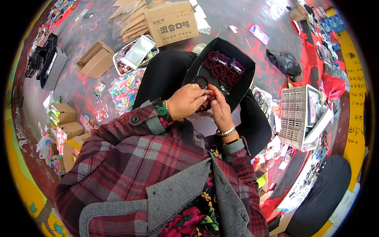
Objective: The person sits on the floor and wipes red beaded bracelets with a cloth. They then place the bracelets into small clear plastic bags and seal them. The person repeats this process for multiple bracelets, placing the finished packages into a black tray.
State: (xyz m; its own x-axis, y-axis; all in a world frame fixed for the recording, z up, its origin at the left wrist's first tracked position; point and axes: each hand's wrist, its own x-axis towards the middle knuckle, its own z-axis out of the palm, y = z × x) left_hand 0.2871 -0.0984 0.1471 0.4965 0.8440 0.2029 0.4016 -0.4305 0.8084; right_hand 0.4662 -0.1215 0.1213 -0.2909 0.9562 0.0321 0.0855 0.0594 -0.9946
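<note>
Hands meet over the lap of a seated person in a red plaid jacket, seen from above. Left hand (188,101), wearing a ring, and right hand (219,108), wearing a pale bangle, pinch opposite ends of a short strand of dark red beads (206,103) stretched between their fingertips, running left to right. Both hands are closed on it and equally near. Just beyond the fingers, a black box (241,55) on the knees holds coiled dark red bead bracelets (221,68). Farther off stand a cardboard carton (172,23) and, rightward, a white compartment tray (294,116).
</note>
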